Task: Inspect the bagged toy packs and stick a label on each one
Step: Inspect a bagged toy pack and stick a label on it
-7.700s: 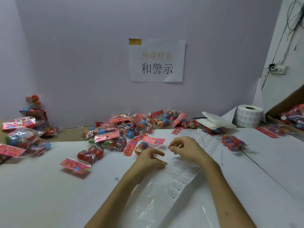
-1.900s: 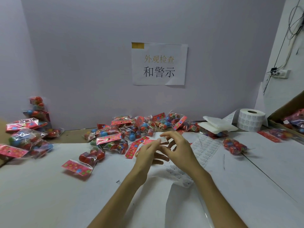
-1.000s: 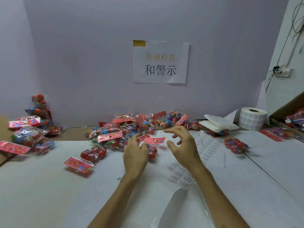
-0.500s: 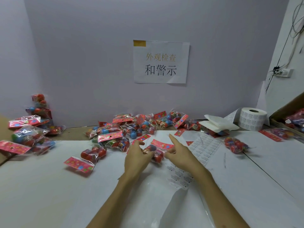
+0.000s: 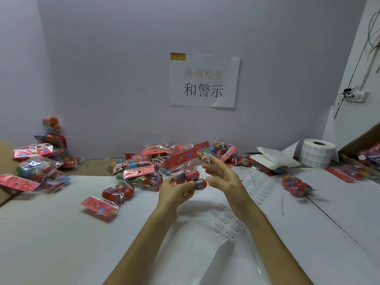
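We are looking down on a white table [image 5: 51, 233] set against a lilac wall, where a paper sign [image 5: 204, 80] is hanging. A heap of packs [image 5: 144, 163] is lying along the table's far edge, straight behind the hands. A second pile [image 5: 35, 167] is sitting at the far left. One loose pack [image 5: 111, 197] is lying left of the hands, and another [image 5: 295, 185] is lying well off to the right. A label strip [image 5: 261, 183] is running across the table under and past the right forearm. A label roll [image 5: 316, 153] is standing at the back right, beside a white folded stack [image 5: 275, 158]. A cardboard box [image 5: 362, 147] holding more packs is showing at the right edge.

Nothing is standing between the camera and the hands. The heap behind is blurring into the held pack's outline.

The held pack [image 5: 185, 169] is raised above the table at centre, tilted, with its red header card [image 5: 181, 159] uppermost. It is a clear bag, and we are seeing red capsule-shaped toys through it. It is motion-blurred, and we cannot tell whether a label is on it.

The left hand [image 5: 176, 190] is gripping the pack's lower end, fingers curled round the toys. The right hand [image 5: 222, 177] is loose, with fingers spread and holding nothing we can make out. It is just beside the pack's right edge, and we cannot tell whether it is touching.
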Tool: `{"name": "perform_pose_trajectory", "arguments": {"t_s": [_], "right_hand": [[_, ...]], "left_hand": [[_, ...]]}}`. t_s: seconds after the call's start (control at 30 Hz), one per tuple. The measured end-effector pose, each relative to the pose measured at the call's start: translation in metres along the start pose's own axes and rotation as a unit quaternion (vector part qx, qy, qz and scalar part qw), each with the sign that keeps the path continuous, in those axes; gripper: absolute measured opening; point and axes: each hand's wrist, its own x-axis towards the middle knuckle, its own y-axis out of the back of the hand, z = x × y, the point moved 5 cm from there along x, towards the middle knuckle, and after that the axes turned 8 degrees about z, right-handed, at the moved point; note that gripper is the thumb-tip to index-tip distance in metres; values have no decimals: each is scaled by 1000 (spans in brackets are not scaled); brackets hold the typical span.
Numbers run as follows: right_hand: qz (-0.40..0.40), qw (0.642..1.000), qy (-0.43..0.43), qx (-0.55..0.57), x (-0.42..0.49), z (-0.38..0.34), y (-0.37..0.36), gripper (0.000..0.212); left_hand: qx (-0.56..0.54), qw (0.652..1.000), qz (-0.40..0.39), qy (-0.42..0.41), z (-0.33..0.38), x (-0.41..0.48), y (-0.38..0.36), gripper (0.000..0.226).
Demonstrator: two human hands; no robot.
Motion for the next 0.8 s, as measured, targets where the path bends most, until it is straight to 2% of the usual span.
{"name": "perform_pose_trajectory", "arguments": {"t_s": [0.07,0.13,0.2,0.27,0.57,0.8], "right_hand": [[14,999,-9,32,2,-1,6,61],[-33,989,-54,131,2,2,6,57],[-99,950,-115,271,-2,2,0,54],[-128,924,-155,327,-4,3,-7,49],[-150,910,-190,338,-11,5,-24,47],[-144,926,-182,298,-13,7,-29,54]], "left_hand": [[-56,998,1,21,2,0,2,47],[-122,992,-14,37,5,-1,2,45],[-182,981,-37,46,9,-4,-1,45],[-217,974,-54,48,11,-7,-3,47],[-226,969,-91,30,16,-14,-6,42],[-231,967,-99,35,17,-17,-7,43]]}}
